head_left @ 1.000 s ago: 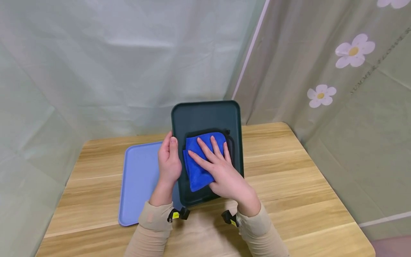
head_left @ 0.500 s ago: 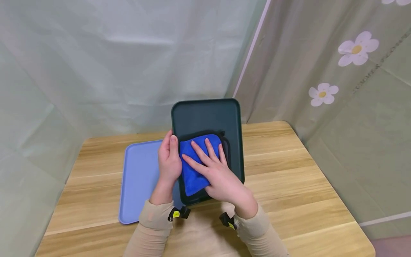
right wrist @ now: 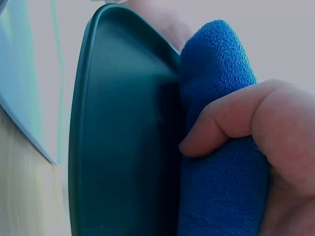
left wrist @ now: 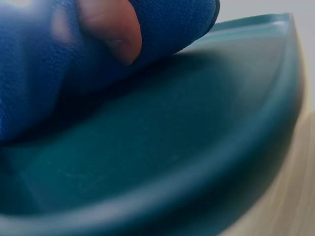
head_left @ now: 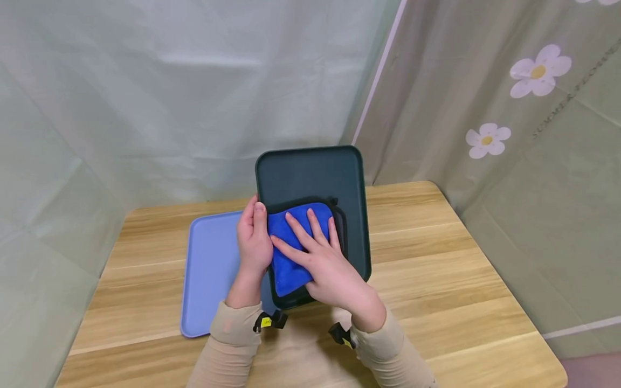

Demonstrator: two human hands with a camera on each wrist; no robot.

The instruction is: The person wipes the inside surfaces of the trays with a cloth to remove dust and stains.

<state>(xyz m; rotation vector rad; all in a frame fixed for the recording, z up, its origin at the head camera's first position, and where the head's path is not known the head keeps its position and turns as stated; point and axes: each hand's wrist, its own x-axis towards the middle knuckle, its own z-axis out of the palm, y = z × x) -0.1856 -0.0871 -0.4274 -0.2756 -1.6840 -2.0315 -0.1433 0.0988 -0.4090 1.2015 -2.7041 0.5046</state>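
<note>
A dark green rectangular tray (head_left: pixel 310 175) is held tilted up above the table. Its left rim is gripped by my left hand (head_left: pixel 254 242), thumb on the near side; the fingers behind are partly hidden. Over the tray's lower half lies a folded blue cloth (head_left: pixel 287 272) with a dark edge. My right hand (head_left: pixel 332 272) presses on it with spread fingers. In the right wrist view the thumb (right wrist: pixel 216 123) curls against the side of the fluffy blue cloth (right wrist: pixel 216 196), beside the green tray (right wrist: pixel 120 123). The left wrist view shows the cloth (left wrist: pixel 29 73) over the tray's inner face (left wrist: pixel 147 137).
A light blue tray (head_left: pixel 211 269) lies flat on the wooden table (head_left: pixel 436 280), left of the green one and partly covered by the left arm. Pale curtains (head_left: pixel 204 97) stand behind the table, and a flowered curtain (head_left: pixel 538 178) hangs at the right.
My right hand and the cloth have slid left and slightly down across the green tray, close to the left thumb. My left hand keeps its grip; the tray has shifted only slightly.
</note>
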